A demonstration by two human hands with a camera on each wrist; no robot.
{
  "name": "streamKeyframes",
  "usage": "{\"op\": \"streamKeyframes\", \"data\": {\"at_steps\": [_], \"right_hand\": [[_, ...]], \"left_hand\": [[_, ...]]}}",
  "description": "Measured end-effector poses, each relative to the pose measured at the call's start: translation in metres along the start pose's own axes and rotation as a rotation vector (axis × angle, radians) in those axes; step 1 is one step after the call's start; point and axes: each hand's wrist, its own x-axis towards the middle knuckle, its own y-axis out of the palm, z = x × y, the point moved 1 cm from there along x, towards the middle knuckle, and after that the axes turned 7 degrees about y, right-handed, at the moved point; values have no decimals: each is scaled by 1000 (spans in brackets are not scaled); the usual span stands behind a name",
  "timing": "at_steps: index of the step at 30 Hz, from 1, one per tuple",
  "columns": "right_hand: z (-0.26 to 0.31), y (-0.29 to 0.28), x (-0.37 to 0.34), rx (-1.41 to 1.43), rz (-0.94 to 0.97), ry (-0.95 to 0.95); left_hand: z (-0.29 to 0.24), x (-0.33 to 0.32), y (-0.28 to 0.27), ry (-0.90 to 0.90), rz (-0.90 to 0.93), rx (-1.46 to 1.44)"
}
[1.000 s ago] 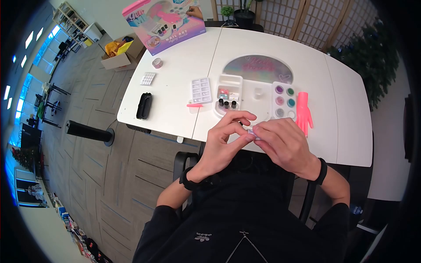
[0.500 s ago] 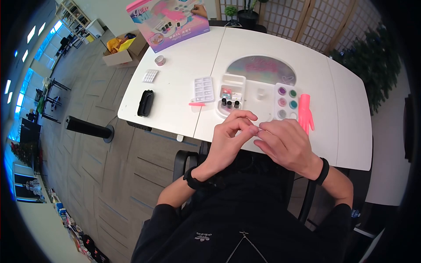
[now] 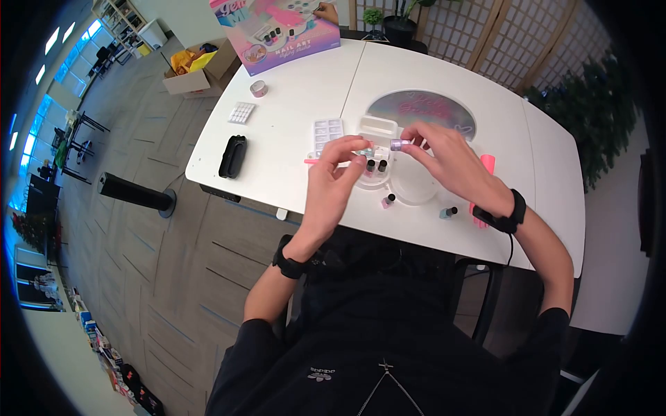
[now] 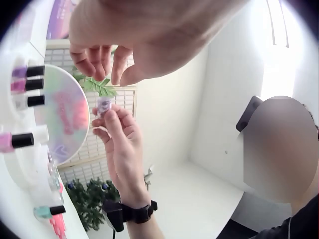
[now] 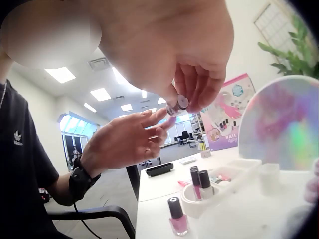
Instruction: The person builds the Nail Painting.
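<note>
In the head view, my right hand (image 3: 454, 159) pinches a small clear cylindrical jar (image 3: 397, 145) with purplish contents, up over the table. My left hand (image 3: 333, 180) is to its left, with loosely bent fingers and nothing visible in them. In the left wrist view, the jar (image 4: 104, 105) is just below my left fingertips; the right wrist view shows its round end (image 5: 183, 101). A white organizer (image 3: 378, 126) with nail polish bottles sits beneath the hands. A pink polish bottle (image 3: 388, 202) and a teal polish bottle (image 3: 449, 213) stand nearer the front edge.
Behind the organizer stands a shiny rounded panel (image 3: 416, 111). A pink model hand (image 3: 488, 163) lies partly behind my right wrist. Leftward are a compartment tray (image 3: 327, 132), a black case (image 3: 234, 156) and a small tub (image 3: 259, 89). The nail art box (image 3: 277, 41) stands at the back.
Both hands were together near the front edge, fingertips meeting around a small item. They have moved forward and apart, the jar staying in my right hand. The pink and teal bottles have come into view.
</note>
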Motion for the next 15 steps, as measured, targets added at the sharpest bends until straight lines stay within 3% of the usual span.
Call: {"op": "streamKeyframes", "data": {"at_steps": [6,15], "right_hand": [[-46,40,39,-252,4,-95],[-57,61,57,-411,0,-158]], "left_hand": [[7,10,-31,68,4,192],[21,11,-54,29,46,238]]}}
